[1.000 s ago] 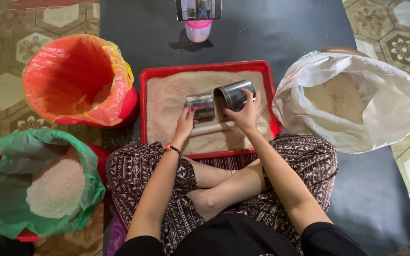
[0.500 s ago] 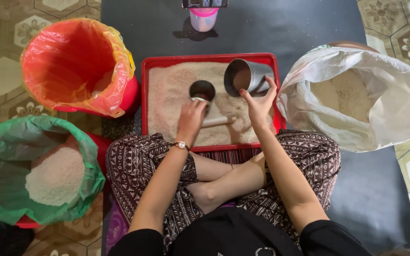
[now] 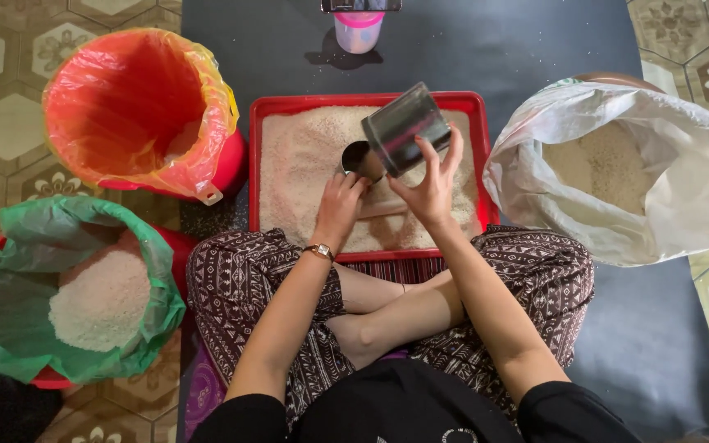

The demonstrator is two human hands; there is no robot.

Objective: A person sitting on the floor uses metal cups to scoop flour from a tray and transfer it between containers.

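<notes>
While the person sits cross-legged on the floor, the right hand (image 3: 430, 182) has its grip closed around a metal cup (image 3: 404, 128), tilted and raised above the red tray (image 3: 371, 105) of rice. The left hand (image 3: 340, 205) closes its grip on a 2nd metal cup (image 3: 359, 157) resting low in the tray's rice, just beside the 1st. A red bucket (image 3: 137, 115), a green bag of rice (image 3: 75, 295) and a white sack (image 3: 625, 164) stand around the tray.
</notes>
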